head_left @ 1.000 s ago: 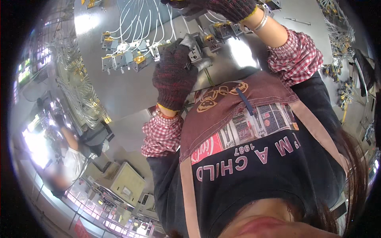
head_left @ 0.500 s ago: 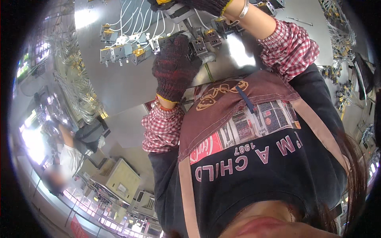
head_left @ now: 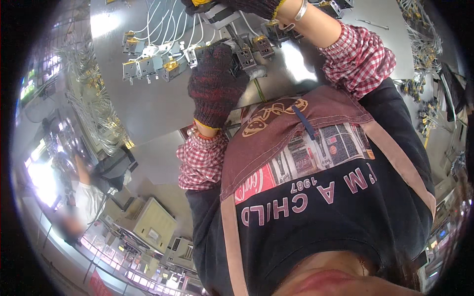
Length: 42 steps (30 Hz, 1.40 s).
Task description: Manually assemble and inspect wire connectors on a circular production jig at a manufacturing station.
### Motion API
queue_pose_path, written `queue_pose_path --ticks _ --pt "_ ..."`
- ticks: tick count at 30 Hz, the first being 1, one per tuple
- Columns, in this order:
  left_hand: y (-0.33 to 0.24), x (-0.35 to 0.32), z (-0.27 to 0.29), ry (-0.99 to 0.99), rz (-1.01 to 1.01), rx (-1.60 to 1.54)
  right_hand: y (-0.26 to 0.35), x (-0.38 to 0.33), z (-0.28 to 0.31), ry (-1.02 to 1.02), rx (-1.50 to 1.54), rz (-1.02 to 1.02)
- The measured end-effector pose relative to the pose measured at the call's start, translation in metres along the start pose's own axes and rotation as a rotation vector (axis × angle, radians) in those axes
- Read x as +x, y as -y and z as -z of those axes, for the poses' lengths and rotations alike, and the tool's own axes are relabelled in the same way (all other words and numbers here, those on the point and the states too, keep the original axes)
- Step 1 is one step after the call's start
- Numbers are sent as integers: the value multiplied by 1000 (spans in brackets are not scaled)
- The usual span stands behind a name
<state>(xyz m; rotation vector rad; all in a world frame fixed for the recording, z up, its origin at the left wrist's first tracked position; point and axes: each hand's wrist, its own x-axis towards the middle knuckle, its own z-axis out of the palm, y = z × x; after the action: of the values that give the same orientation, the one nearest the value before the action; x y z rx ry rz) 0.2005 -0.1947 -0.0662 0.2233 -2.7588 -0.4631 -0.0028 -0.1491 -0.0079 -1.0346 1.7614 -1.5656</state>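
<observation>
My left hand [head_left: 217, 84], in a dark knitted glove with red flecks, is closed with its fingers curled at the edge of a row of wired parts. A small metal-framed socket block [head_left: 245, 58] sits right beside its fingertips; what the fingers hold is hidden. My right hand [head_left: 256, 6], in a similar glove with a yellow cuff, is cut off by the top edge. Just left of it is a black, grey and yellow tool-like body [head_left: 219, 16], also partly out of view. The right fingers do not show clearly.
Several metal-framed socket blocks [head_left: 146, 66] with white wires [head_left: 173, 24] lie on the shiny metal tabletop [head_left: 133, 98]. A thin metal rod [head_left: 373, 23] lies at the right. Bundles of wired parts [head_left: 94, 98] hang at the left. Another person [head_left: 86, 202] is at the far left.
Both hands stay in nearly the same place. The whole view has shifted very slightly; nothing visibly taken hold of or let go.
</observation>
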Motion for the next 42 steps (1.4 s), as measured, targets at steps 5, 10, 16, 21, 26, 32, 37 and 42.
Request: queue_pose_path --ticks 5,10,16,21,26,32,37,42 --pt "-10 2 9 -79 -23 -93 -26 -1 5 34 27 165" --pt "4 -24 25 40 271 -426 -39 2 18 -149 -698 960" --pt "-7 0 35 149 257 -376 -19 -4 29 13 -100 841" --pt "-13 4 13 74 68 -142 -15 -7 22 -216 -10 721" --pt "-22 1 1 41 165 -86 0 -11 18 -40 -67 196" --pt "-18 3 -1 63 92 -51 -14 10 6 -3 -183 55" --pt "-14 2 -2 63 50 29 -37 21 1 13 -191 230" --pt "-12 1 -3 88 56 -13 -72 33 -4 -207 -696 846"
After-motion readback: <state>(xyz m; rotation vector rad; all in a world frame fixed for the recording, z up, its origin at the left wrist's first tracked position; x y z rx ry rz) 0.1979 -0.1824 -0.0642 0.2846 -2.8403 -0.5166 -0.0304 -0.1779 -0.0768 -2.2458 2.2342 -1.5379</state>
